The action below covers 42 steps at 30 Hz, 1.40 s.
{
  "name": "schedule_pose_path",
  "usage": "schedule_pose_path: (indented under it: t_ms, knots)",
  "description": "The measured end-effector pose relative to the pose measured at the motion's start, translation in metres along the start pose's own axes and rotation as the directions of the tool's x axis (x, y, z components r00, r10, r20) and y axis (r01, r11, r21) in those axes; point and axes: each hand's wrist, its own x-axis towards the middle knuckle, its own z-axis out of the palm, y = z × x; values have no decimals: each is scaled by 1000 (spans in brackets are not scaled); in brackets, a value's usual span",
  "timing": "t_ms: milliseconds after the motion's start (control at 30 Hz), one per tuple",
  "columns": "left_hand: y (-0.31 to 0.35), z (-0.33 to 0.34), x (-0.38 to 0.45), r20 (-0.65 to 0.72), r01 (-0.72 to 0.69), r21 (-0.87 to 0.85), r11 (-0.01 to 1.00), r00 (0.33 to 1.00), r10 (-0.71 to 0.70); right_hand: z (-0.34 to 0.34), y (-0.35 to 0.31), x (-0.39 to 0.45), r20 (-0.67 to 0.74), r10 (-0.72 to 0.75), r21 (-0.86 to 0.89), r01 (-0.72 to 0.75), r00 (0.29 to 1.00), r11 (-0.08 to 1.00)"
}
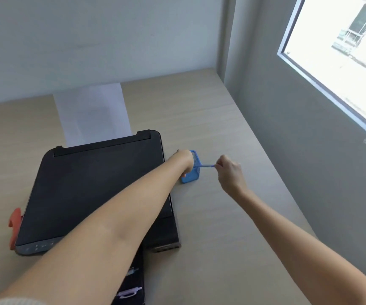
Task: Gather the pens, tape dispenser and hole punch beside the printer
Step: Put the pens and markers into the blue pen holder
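Observation:
A black printer (85, 190) sits on the wooden desk (221, 227). Just to its right stands a blue mesh pen holder (191, 176), tilted. My left hand (183, 158) reaches over the printer's corner and grips the holder's left side. My right hand (230, 172) pinches the end of a blue pen (208, 165), whose other end is at the holder's rim. An orange-red object (15, 225) pokes out from behind the printer's left edge; I cannot tell what it is. The inside of the holder is hidden.
White paper (94, 111) sticks up from the printer's rear feed. Pale purple and white items (129, 290) lie on the dark tray below the printer's front. A wall with a window (340, 51) borders the desk on the right.

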Motion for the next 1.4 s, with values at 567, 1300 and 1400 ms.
schedule_pose_path:
  t_ms: [567,1300,1400]
  knots:
    - [-78,-22,-89,-405,-379,-112,919,862,306,10,-4,-36,-25,-98,134,100,995,986]
    - [-313,229,-127,-314,-25,-143,989,949,-21,164,-110,-236,600,-307,-315,571,739,758]
    - [-311,229,-127,-260,15,34,999,966,-6,171,-114,-233,629,-238,-386,563,740,731]
